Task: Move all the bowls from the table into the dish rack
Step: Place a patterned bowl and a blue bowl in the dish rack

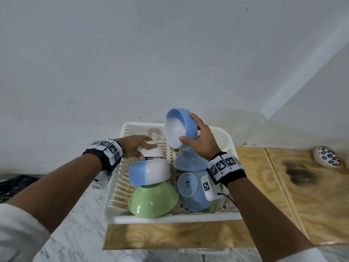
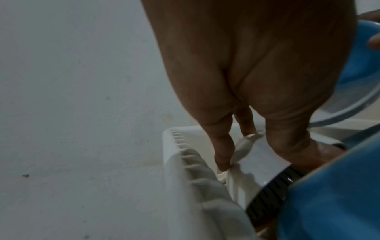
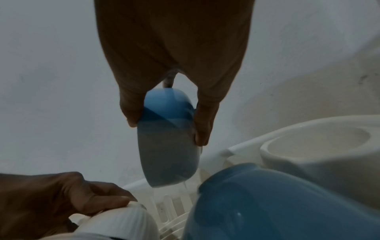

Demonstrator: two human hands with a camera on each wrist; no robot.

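On the board right of the dish rack, a floral bowl.

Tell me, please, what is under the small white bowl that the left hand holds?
The small white bowl, upside down, sits on an inverted blue-and-white bowl, which rests on a green bowl in the dish rack. The left hand covers its far side; nothing inside it shows.

Both arms: white sleeves pushed up, black wristbands carrying white blocks with black square fiducial tags. Thin black cable off right wrist unit.
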